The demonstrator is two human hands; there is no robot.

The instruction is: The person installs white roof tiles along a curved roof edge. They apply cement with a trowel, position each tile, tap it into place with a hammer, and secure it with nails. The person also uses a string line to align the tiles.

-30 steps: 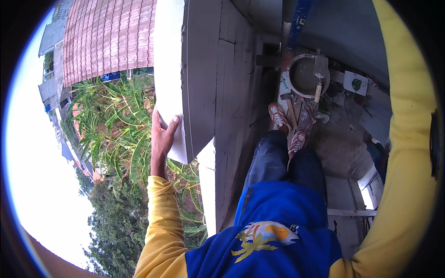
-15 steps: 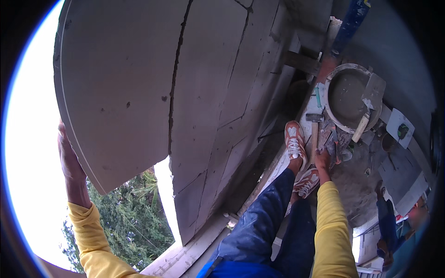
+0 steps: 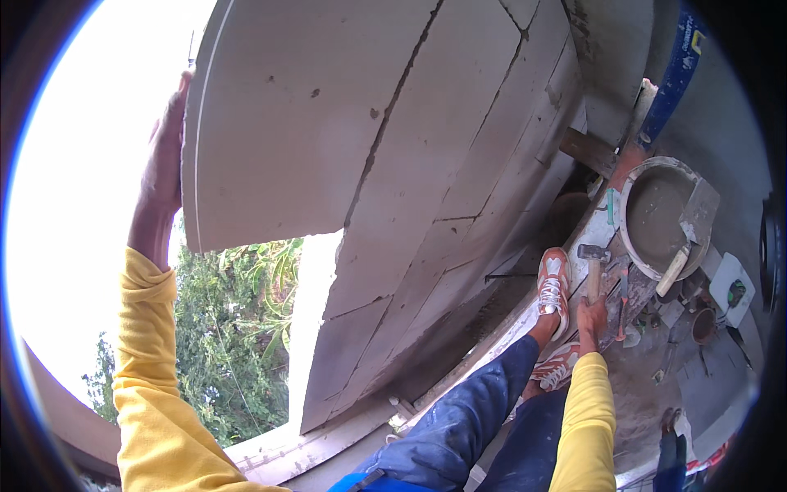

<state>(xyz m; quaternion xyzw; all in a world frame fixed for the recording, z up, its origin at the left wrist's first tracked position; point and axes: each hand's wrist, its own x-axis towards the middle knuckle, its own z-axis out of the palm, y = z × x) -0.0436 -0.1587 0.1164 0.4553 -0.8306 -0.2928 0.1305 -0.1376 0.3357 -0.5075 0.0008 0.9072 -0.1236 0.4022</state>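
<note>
My left hand (image 3: 170,156) rests stretched along the outer edge of a large grey block (image 3: 270,139), high on the left; part of its fingers is hard to see against the bright light. This block tops a wall of grey blocks (image 3: 459,164) with dark joints. Low on the right, my right hand (image 3: 592,320) is closed round the wooden handle of a club hammer (image 3: 593,252), whose square metal head points away from me. Beside it lies a tool with an orange handle (image 3: 623,303).
A round tub of grey mortar (image 3: 662,205) stands at the right, a wooden-handled trowel (image 3: 675,271) on its rim. A white board (image 3: 730,283) lies beyond. My shoes (image 3: 553,287) are by a plank. Trees (image 3: 225,344) show through the opening. Another person's legs (image 3: 670,451) appear lower right.
My view has shifted, so the wall and tub sit further right. My right hand, earlier near the lower end of the handle, now wraps the hammer. My left hand stays at the block's edge.
</note>
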